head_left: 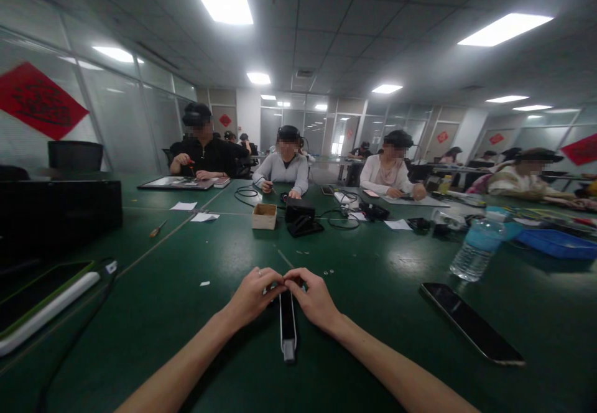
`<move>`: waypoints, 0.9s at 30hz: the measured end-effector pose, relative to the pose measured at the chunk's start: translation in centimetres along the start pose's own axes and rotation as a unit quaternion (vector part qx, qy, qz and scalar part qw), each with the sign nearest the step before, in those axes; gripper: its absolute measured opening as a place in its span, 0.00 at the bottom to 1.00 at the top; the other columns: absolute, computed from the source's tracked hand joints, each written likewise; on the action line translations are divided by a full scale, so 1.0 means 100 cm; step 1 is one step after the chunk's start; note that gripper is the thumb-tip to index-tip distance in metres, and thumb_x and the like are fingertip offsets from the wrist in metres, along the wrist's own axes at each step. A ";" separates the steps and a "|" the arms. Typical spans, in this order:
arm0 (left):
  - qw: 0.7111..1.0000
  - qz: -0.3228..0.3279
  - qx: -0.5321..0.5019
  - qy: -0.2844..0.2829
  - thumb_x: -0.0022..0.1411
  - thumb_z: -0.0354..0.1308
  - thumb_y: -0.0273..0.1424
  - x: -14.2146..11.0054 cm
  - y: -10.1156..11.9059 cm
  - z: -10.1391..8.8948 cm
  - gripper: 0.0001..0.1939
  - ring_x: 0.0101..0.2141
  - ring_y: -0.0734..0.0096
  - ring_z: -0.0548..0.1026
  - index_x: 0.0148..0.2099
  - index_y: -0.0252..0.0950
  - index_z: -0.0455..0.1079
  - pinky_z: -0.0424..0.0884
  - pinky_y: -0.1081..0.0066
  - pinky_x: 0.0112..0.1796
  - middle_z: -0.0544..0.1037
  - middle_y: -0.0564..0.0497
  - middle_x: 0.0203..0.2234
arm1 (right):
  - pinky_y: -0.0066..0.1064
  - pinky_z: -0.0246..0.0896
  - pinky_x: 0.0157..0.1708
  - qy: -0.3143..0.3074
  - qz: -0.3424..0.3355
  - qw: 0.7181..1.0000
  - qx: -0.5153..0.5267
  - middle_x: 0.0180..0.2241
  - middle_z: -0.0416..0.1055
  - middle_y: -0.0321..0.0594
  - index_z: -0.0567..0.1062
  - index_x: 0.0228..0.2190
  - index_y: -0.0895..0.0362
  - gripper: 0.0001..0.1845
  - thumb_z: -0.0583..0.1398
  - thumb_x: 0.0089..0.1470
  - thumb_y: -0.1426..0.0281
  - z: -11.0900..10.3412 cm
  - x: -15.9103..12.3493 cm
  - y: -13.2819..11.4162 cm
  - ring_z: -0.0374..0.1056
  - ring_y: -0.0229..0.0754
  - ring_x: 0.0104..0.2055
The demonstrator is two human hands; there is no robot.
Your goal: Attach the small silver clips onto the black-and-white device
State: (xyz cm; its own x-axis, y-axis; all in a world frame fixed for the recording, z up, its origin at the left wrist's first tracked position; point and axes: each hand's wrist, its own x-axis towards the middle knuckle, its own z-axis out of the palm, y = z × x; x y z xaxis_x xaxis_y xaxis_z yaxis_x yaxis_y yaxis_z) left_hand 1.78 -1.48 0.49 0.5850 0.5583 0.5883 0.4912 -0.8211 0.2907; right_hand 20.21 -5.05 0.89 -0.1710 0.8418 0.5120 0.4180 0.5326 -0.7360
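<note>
A long narrow black device with a silver end (288, 326) lies on the green table (196, 288), pointing toward me. My left hand (254, 295) and my right hand (314, 298) meet at its far end, fingers curled and pinched together on it. A ring shows on my left hand. Tiny screws or washers (329, 272) lie just beyond my right hand.
A black phone (471, 323) and a water bottle (476, 246) lie at right. A tablet in a white-green frame (41, 301) sits at left. A small cardboard box (264, 216), a black stand (302, 219), cables and a screwdriver (157, 229) lie farther out. Several seated people work across the table.
</note>
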 end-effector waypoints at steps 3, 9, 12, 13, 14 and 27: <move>1.000 -0.002 0.005 0.007 0.64 0.56 0.31 0.000 0.000 0.000 0.03 0.33 0.72 0.73 0.38 0.38 0.70 0.64 0.71 0.38 0.77 0.53 0.32 | 0.31 0.61 0.37 -0.005 0.008 1.000 0.014 0.32 0.73 0.37 0.76 0.34 0.56 0.06 0.58 0.55 0.69 -0.001 0.001 0.000 0.67 0.39 0.34; 1.000 -0.014 0.015 0.016 0.63 0.57 0.33 0.001 0.002 -0.002 0.05 0.32 0.73 0.73 0.40 0.38 0.70 0.66 0.72 0.36 0.77 0.53 0.32 | 0.30 0.61 0.35 -0.013 0.012 1.000 0.001 0.32 0.72 0.37 0.76 0.35 0.56 0.06 0.59 0.54 0.70 -0.003 0.001 0.001 0.66 0.38 0.33; 1.000 -0.022 0.013 0.004 0.64 0.56 0.33 0.001 0.002 -0.003 0.05 0.32 0.72 0.73 0.41 0.38 0.70 0.67 0.71 0.38 0.77 0.53 0.32 | 0.30 0.61 0.35 -0.011 0.006 1.000 -0.018 0.32 0.72 0.37 0.77 0.35 0.55 0.06 0.60 0.54 0.70 -0.005 0.001 0.002 0.65 0.38 0.33; 1.000 -0.024 0.010 0.001 0.65 0.55 0.33 0.001 0.002 -0.004 0.05 0.33 0.72 0.73 0.41 0.38 0.70 0.67 0.70 0.39 0.77 0.53 0.33 | 0.30 0.61 0.35 -0.011 0.004 1.000 -0.023 0.32 0.72 0.37 0.77 0.35 0.55 0.06 0.60 0.54 0.70 -0.006 0.001 0.002 0.65 0.38 0.33; 1.000 -0.027 0.008 -0.001 0.65 0.55 0.33 0.001 0.002 -0.004 0.05 0.33 0.72 0.73 0.42 0.39 0.70 0.67 0.70 0.39 0.77 0.53 0.33 | 0.30 0.61 0.35 -0.012 0.003 1.000 -0.027 0.33 0.72 0.37 0.77 0.35 0.55 0.06 0.60 0.54 0.71 -0.006 0.001 0.002 0.66 0.38 0.34; 0.998 -0.058 -0.001 0.007 0.64 0.55 0.32 0.001 0.000 -0.007 0.05 0.29 0.73 0.72 0.39 0.37 0.70 0.67 0.73 0.34 0.75 0.53 0.31 | 0.34 0.63 0.45 -0.048 -0.015 0.999 0.016 0.37 0.73 0.38 0.77 0.37 0.54 0.08 0.60 0.54 0.74 -0.006 0.000 0.001 0.68 0.40 0.42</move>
State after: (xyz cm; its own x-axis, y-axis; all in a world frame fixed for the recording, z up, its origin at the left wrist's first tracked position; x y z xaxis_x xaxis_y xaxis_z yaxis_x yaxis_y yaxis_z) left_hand 1.36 -1.47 1.09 0.5153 0.6488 0.5600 0.5538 -0.7507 0.3601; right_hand 20.79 -5.11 1.09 -0.2682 0.8295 0.4898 0.3838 0.5584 -0.7355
